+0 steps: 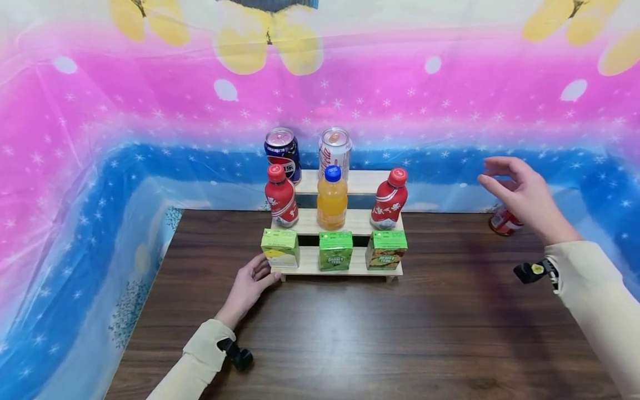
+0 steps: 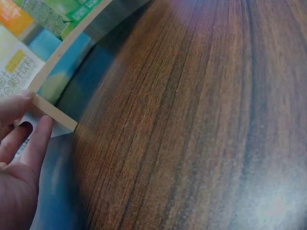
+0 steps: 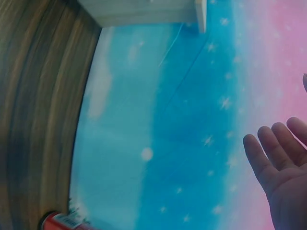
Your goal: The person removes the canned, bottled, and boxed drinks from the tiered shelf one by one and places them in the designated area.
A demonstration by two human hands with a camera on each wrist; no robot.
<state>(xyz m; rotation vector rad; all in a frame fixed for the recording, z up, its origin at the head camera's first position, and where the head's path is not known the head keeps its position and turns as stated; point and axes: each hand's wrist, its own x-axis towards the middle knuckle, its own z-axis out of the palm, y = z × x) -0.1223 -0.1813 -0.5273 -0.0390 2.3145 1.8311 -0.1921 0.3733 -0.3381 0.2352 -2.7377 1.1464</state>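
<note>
A three-tier wooden display shelf [image 1: 310,271] stands at the back of the table. My left hand [image 1: 246,290] grips its front left corner; in the left wrist view a finger and the thumb lie against the shelf's end panel [image 2: 56,115]. Right above that hand sits a yellow-green juice box [image 1: 280,250]. My right hand [image 1: 525,194] is raised at the right with nothing in it, fingers [image 3: 261,155] loosely extended. Partly hidden behind it, a red can [image 1: 505,222] is on the table near the back edge.
Two green drink boxes [image 1: 335,253] share the bottom tier. An orange juice bottle [image 1: 332,203] stands between two red bottles [image 1: 390,203] on the middle tier. A dark blue can [image 1: 283,155] and a white can [image 1: 342,150] are on top. A patterned cloth [image 1: 450,128] hangs behind.
</note>
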